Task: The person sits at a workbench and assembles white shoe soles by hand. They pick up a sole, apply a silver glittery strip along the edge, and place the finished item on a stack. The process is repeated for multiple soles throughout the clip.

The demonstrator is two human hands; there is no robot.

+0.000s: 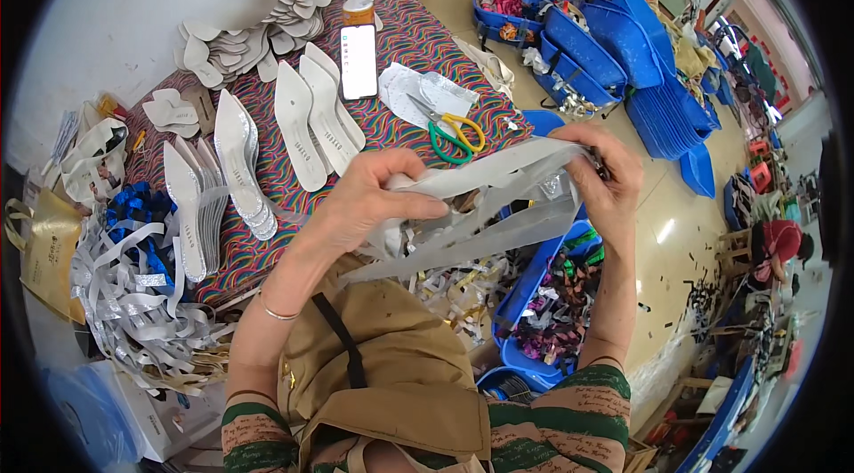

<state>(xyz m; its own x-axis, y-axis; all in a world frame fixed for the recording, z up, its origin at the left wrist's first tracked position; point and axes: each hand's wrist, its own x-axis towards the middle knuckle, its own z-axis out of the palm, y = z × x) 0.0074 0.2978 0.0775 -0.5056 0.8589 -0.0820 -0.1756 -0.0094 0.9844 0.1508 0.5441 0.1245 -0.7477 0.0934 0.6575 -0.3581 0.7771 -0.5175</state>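
Note:
Several pale, translucent strips (498,172) stretch between my two hands above my lap. My left hand (378,197) pinches their left ends between thumb and fingers. The right ends are gripped by my right hand (609,172), its fingers curled round them. One strip hangs lower and slants down to the left. Beyond my hands, scissors (445,128) with green and yellow handles lie on the patterned tablecloth (405,24). White pointed insoles (298,121) lie in stacks left of them, and another stack (191,206) stands nearer to my left forearm.
A phone (358,64) with a lit screen and a bottle (358,6) are at the table's far side, near piled insoles (222,50). Loose strips (147,313) hang at the left. A blue bin (511,313) of scraps stands below my right forearm. More blue bins (654,90) line the floor.

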